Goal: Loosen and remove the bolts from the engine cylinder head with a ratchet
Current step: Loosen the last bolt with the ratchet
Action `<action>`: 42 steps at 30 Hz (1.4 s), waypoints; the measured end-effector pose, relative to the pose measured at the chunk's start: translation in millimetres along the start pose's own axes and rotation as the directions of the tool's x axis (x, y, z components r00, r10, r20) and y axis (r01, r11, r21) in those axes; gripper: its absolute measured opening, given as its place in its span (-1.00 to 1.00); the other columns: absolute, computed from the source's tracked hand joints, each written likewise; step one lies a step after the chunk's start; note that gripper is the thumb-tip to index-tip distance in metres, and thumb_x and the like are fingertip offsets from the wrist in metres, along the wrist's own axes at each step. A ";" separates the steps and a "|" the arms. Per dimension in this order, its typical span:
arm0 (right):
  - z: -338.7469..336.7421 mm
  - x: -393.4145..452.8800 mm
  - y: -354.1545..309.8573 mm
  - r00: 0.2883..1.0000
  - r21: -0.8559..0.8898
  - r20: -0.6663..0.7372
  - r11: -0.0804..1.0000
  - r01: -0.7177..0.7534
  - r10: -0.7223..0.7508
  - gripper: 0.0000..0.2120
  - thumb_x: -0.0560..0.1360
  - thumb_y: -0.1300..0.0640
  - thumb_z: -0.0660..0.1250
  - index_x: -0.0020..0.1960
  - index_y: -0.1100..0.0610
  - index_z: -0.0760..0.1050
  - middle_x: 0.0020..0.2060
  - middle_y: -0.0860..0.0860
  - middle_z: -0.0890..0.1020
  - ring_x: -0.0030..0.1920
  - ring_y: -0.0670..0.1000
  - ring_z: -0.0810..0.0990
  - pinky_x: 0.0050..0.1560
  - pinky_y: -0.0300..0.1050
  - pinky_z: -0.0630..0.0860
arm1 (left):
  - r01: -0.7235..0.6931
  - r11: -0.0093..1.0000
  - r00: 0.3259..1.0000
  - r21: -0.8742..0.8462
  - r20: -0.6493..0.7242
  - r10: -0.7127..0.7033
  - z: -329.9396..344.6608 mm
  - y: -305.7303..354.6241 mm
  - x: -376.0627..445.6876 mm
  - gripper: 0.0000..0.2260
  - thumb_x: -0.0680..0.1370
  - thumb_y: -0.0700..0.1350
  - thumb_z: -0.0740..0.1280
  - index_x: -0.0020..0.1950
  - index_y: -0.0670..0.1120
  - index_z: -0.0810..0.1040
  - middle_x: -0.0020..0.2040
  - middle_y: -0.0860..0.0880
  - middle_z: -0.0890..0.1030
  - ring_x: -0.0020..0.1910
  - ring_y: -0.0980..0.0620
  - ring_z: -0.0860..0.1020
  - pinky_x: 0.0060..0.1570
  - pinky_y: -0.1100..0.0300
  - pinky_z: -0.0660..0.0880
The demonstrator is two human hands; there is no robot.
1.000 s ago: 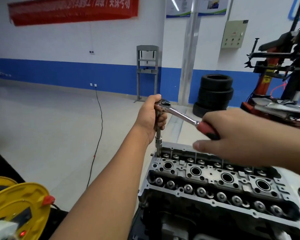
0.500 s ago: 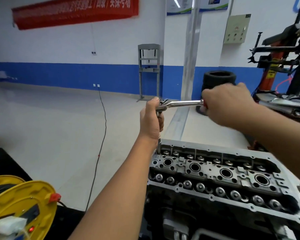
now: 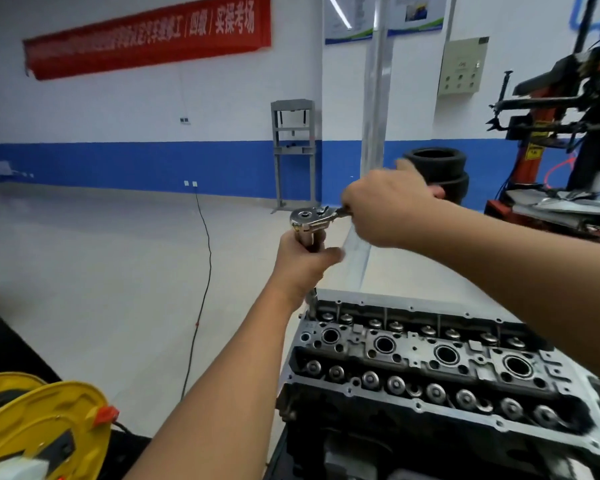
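Observation:
The grey engine cylinder head [image 3: 430, 355] fills the lower right, with rows of valve springs and round plug wells. A chrome ratchet [image 3: 312, 217] stands on a long extension [image 3: 311, 301] that drops to the head's far left corner. My left hand [image 3: 303, 259] grips the extension just under the ratchet head. My right hand [image 3: 388, 211] grips the ratchet handle, which points right and away from me; the red grip is mostly hidden in my fist. The bolt under the socket is hidden.
A yellow cable reel [image 3: 42, 431] sits at the lower left, and its black cord [image 3: 201, 289] runs across the floor to a wall socket. Stacked tyres [image 3: 437, 171], a grey press frame [image 3: 293, 150] and a red tyre machine [image 3: 555, 143] stand behind.
My right hand has swung the ratchet handle away from me, counter-clockwise, from near the head towards the tyres. My left hand slid down from the ratchet head onto the extension.

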State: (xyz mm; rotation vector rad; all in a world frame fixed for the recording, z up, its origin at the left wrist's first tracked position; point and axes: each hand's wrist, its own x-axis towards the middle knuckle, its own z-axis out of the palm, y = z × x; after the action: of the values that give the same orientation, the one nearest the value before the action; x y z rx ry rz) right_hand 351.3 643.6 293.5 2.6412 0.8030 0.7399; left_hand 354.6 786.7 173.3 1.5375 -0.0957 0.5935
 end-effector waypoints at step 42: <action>-9.9 24.2 5.2 0.996 0.009 0.074 0.999 0.045 -0.046 -0.96 0.52 0.21 0.30 -0.10 0.10 0.48 -0.23 0.06 0.49 -0.25 0.08 0.49 -0.14 -0.01 0.41 | 0.107 0.977 0.994 -0.183 0.023 -0.105 1.3 -1.6 -3.1 -0.59 0.51 -0.26 0.33 -0.49 0.03 0.36 -0.53 0.04 0.24 -0.58 0.10 0.14 -0.52 0.30 0.11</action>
State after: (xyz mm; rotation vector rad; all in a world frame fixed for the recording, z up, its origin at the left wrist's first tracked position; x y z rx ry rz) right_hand 365.5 654.6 313.2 2.6309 0.8439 0.6237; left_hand 353.0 784.7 170.6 1.3584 -0.0758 0.4767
